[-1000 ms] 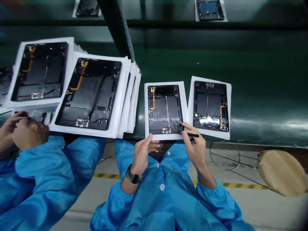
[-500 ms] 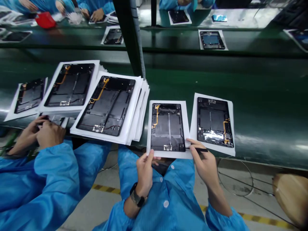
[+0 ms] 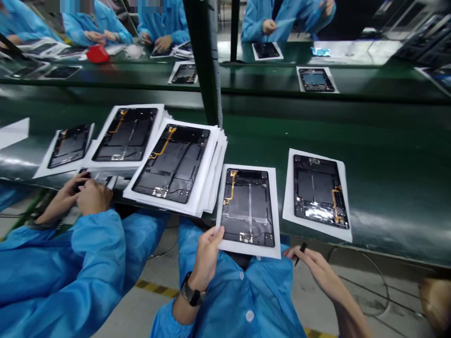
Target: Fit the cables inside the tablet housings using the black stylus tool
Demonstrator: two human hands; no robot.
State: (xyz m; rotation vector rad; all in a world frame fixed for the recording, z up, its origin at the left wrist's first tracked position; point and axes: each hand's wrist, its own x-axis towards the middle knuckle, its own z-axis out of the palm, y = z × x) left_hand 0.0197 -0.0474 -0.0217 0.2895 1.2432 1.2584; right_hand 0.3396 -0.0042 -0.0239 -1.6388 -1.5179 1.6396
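In the head view, my left hand (image 3: 207, 258) pinches the lower left edge of a white sheet (image 3: 276, 234). An opened tablet (image 3: 237, 213) with dark batteries and an orange flex cable lies on that sheet, partly over the table's front edge. My right hand (image 3: 313, 265) is closed around a slim black tool (image 3: 300, 253), whose exact kind I cannot make out. It is below and right of the tablet, apart from it. To the right, a second opened tablet (image 3: 315, 188) rests on its own white sheet.
A stack of opened tablets between white sheets (image 3: 214, 173) stands left of mine, with another tablet (image 3: 127, 134) behind. A co-worker's hands (image 3: 93, 195) work at the far left. A green post (image 3: 204, 61) rises behind the stack. Several people sit across the green bench.
My right hand has drawn away from the tablet's lower right corner, down and to the right, with the black tool. My left hand keeps its grip. The view has tilted up.
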